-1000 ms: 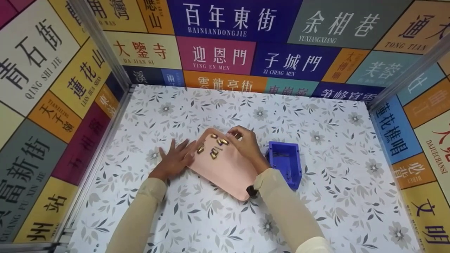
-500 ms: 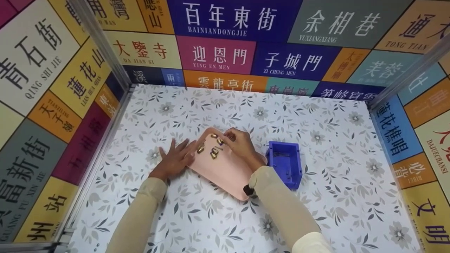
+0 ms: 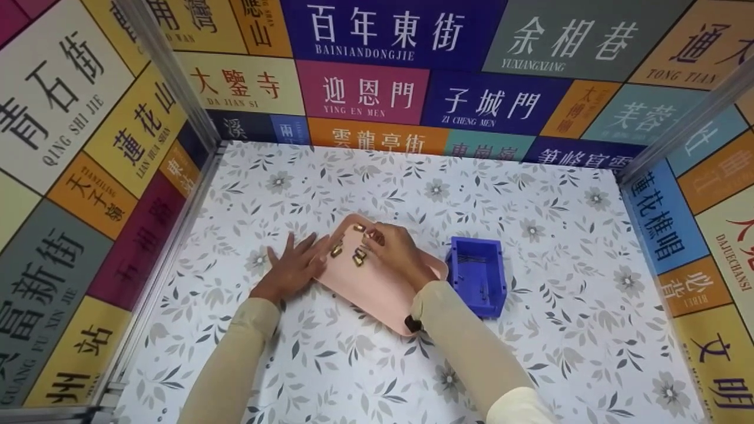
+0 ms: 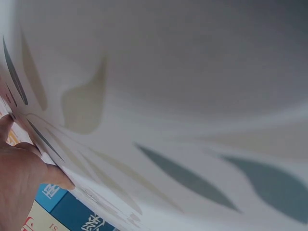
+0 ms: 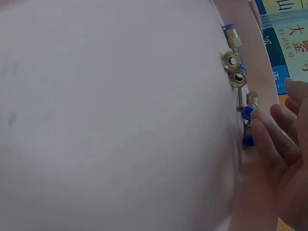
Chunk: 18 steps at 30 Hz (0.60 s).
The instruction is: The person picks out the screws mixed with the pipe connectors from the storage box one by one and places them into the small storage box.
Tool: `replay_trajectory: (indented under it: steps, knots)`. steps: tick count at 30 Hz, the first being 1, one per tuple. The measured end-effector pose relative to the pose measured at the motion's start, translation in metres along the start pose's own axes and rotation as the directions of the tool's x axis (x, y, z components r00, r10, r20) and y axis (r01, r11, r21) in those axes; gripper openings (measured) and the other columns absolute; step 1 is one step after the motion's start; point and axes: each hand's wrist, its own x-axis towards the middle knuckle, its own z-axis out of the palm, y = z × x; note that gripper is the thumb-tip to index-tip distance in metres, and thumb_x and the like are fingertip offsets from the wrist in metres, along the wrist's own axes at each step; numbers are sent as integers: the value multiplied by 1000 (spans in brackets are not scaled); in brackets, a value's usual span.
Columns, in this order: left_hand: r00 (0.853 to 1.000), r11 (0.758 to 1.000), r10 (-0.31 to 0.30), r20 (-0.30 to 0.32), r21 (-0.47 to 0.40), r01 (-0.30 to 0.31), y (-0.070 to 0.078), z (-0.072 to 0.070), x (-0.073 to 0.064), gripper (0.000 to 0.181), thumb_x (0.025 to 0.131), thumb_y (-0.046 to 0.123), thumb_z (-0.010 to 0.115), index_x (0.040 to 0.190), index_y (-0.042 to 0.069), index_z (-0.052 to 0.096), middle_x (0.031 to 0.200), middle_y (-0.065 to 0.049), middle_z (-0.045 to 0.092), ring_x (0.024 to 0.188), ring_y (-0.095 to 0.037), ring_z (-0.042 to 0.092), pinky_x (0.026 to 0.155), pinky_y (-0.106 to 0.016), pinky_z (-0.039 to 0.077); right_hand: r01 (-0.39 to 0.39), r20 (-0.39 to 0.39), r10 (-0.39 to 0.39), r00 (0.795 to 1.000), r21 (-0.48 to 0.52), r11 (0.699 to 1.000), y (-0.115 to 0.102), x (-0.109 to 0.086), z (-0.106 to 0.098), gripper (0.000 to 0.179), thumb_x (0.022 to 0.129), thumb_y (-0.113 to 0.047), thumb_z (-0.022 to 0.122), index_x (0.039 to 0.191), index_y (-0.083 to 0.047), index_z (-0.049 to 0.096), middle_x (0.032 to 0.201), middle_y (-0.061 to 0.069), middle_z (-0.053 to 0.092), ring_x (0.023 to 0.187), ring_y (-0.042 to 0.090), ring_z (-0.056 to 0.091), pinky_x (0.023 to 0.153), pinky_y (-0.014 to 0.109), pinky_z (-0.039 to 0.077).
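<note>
A pink tray (image 3: 377, 282) lies at a slant on the patterned tabletop. Several brass fittings (image 3: 359, 257) with blue collars sit toward its far left end. My left hand (image 3: 291, 268), fingers spread, rests against the tray's left edge; part of that hand (image 4: 21, 178) shows in the left wrist view. Over the fittings reaches my right hand (image 3: 396, 250), which covers some of them. In the right wrist view, the fingers (image 5: 267, 137) are loosely bent beside a blue-collared fitting (image 5: 248, 113), with no clear grip. A screw (image 5: 240, 100) lies among the fittings there.
Just right of the tray stands a blue bin (image 3: 502, 277) with several screws (image 3: 471, 259) inside. Printed panels (image 3: 365, 94) wall in the table at the back and both sides. Floral-patterned tabletop (image 3: 530, 365) surrounds the tray and bin.
My right hand has moved left and nearer along the tray, from its far right edge onto the fittings, hiding the screw and some fittings seen before. The left hand has stayed still.
</note>
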Motion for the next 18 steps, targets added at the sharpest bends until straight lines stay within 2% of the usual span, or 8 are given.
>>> replay_trajectory:
  steps: [6,13,18]
  knots:
    - [1000,1000,-4,9,14,4,1,-1,1,59,103,70,21,159,54,13,173,10,14,158,-41,-13,111,-78,-19,21,19,-20,1000,-55,998,0,-4,4,17,93,-20,78,104,-8,78,91,2,75,81,14,68,74,33,58]
    - [1000,1000,-11,9,16,10,1,-1,1,58,103,71,22,158,56,13,172,12,14,158,-40,-12,112,-78,-18,48,18,-47,999,-93,995,0,-2,6,14,92,-20,78,98,-8,79,91,4,75,81,16,69,75,35,58]
    - [1000,1000,10,3,13,-10,1,-1,0,57,104,69,23,159,55,13,172,9,15,158,-42,-12,110,-80,-18,54,34,-50,998,-144,988,2,-3,12,13,91,-23,79,94,-11,78,92,2,72,83,17,67,77,35,56]
